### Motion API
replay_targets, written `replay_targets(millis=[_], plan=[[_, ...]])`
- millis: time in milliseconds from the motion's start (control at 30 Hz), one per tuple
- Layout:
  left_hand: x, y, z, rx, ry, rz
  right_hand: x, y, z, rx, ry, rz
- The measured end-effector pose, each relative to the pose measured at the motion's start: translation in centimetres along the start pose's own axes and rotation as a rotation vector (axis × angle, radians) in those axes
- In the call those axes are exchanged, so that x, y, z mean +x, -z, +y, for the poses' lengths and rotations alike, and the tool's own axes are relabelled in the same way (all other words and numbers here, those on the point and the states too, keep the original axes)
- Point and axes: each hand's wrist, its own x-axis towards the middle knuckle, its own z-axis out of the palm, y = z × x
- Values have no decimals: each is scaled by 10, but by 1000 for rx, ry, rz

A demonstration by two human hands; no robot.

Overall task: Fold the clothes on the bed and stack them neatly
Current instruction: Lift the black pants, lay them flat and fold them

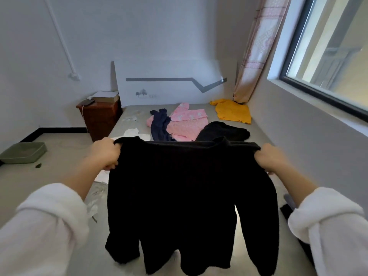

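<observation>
A black sweater (pixel 187 196) hangs spread out in front of me above the bed (pixel 129 116), its sleeves dangling down at both sides. My left hand (pixel 105 153) grips its left shoulder and my right hand (pixel 272 158) grips its right shoulder. Farther up the bed lie a pink patterned garment (pixel 189 122), a dark navy garment (pixel 160 126) draped over it, another black garment (pixel 225 132) and a yellow garment (pixel 233 111) near the far right corner. White cloth pieces (pixel 132 133) lie along the bed's left edge.
A brown nightstand (pixel 99 118) with boxes on top stands left of the bed. A green tray (pixel 23 152) sits on the floor at the left. A white headboard panel (pixel 169 82) leans against the far wall. The window wall and a curtain (pixel 256 48) run along the right.
</observation>
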Motion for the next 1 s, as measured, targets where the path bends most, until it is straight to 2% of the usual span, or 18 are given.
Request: replay_targets(millis=[67, 100, 167, 233, 300, 367, 467, 567, 700, 833, 1000], plan=[[4, -12, 20, -488, 108, -156, 15, -2, -7, 546, -245, -186], [6, -15, 31, -619, 103, -157, 24, -1, -10, 759, -311, -221], [16, -18, 46, -736, 50, -92, 39, 1, -19, 1021, -324, -111], [25, -21, 57, -776, -19, -33, 43, 6, -25, 1080, -219, 126], [28, -24, 56, -779, -120, 61, 36, 12, -27, 1048, -69, 290], [19, -32, 49, -755, -238, 168, 28, 15, -17, 986, 88, 374], [-18, -57, 29, -763, -346, 291, 13, 2, 11, 813, 252, 442], [-59, -97, -8, -706, -381, 330, -1, -27, 54, 607, 293, 451], [-93, -167, -71, -564, -283, 171, -22, -84, 116, 296, 248, 297], [-119, -234, -126, -320, -83, -109, -51, -152, 167, 84, 106, 30], [-159, -306, -181, -124, 88, -377, -85, -245, 224, -149, -61, -305]])
